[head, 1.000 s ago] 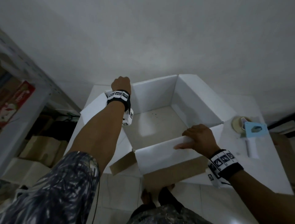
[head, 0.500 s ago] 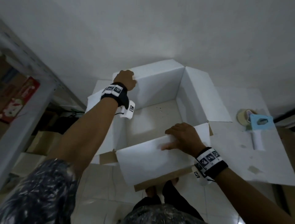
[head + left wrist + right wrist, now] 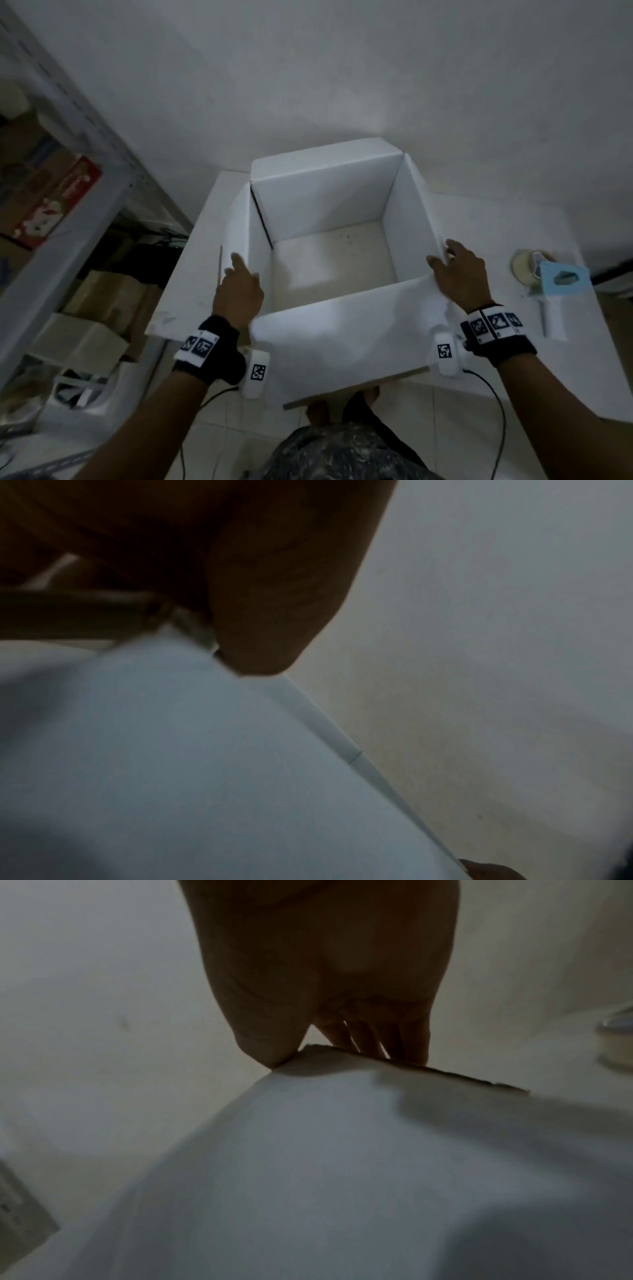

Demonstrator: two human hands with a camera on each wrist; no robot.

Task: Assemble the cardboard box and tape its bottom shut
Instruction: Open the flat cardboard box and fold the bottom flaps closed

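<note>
The white cardboard box point(image 3: 325, 192) stands open-topped and squared up on the white table point(image 3: 479, 233); through it I see the tabletop. Its near flap point(image 3: 342, 342) hangs toward me over the table's front edge. My left hand point(image 3: 239, 287) holds the near-left corner, thumb inside, fingers on the outer side. My right hand point(image 3: 459, 274) holds the near-right corner the same way. In the left wrist view my thumb point(image 3: 267, 631) presses the box edge point(image 3: 325, 723). In the right wrist view, thumb and fingers point(image 3: 369, 1039) straddle the box wall point(image 3: 342, 1150).
A blue-and-white tape dispenser point(image 3: 555, 284) with its roll lies on the table right of the box, also the roll point(image 3: 616, 1047) in the right wrist view. A metal shelf point(image 3: 68, 154) with cartons stands at the left. A wall is behind the table.
The box has been squared up with its walls upright. My left hand came from the far-left corner to the near-left one; my right hand slid from the near flap to the near-right corner.
</note>
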